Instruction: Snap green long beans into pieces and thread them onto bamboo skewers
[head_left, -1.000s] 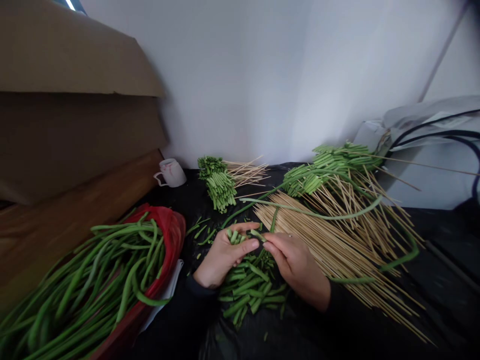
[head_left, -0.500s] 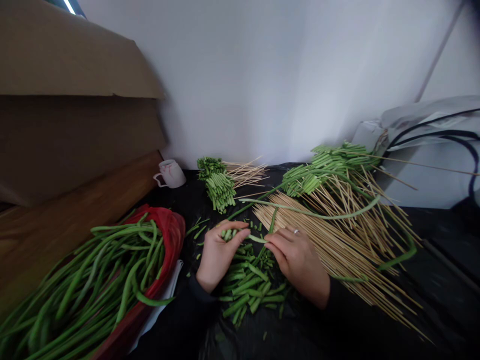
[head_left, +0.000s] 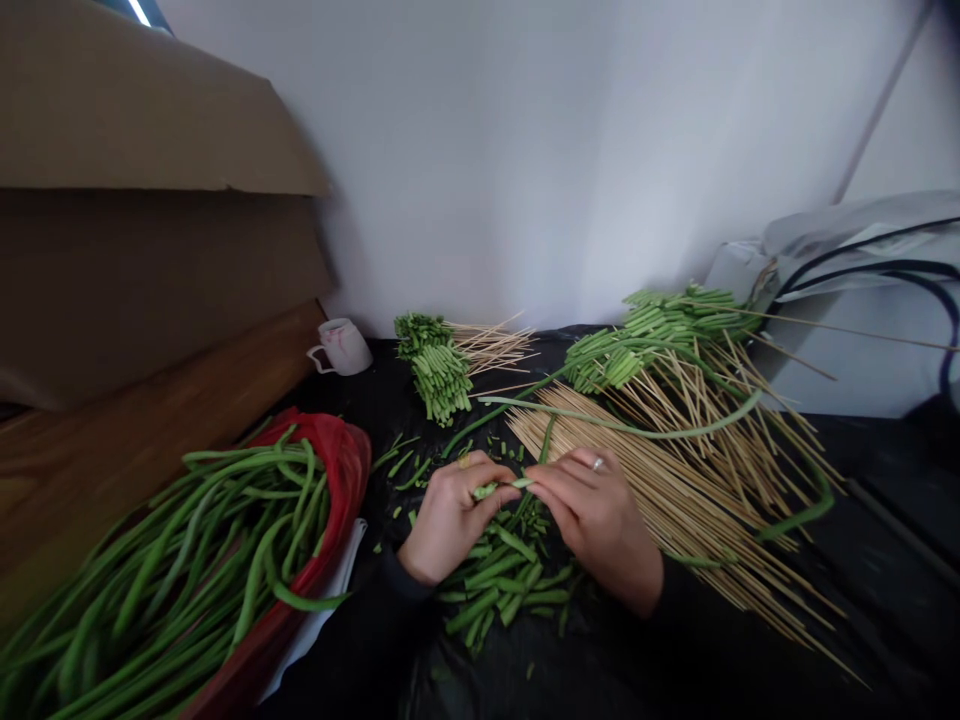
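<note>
My left hand (head_left: 450, 515) is curled shut around a small bunch of cut green bean pieces (head_left: 484, 491) that stick out between thumb and fingers. My right hand (head_left: 592, 510), a ring on one finger, pinches the tip of a bean piece right against the left thumb. Both hands hover over a loose pile of cut bean pieces (head_left: 502, 580) on the black table cover (head_left: 750, 660). A broad spread of bamboo skewers (head_left: 675, 470) lies just right of my right hand.
A heap of long green beans (head_left: 172, 570) fills a red plastic bag (head_left: 345, 470) at the left. Skewered bean bundles (head_left: 439, 375) and a larger bundle (head_left: 652, 335) lie at the back. A white mug (head_left: 341, 347) stands by cardboard boxes (head_left: 150, 200). A long bean (head_left: 795, 515) curves over the skewers.
My left hand has turned palm down and closed over its bean pieces. My right hand has drawn in until its fingertips meet the left thumb.
</note>
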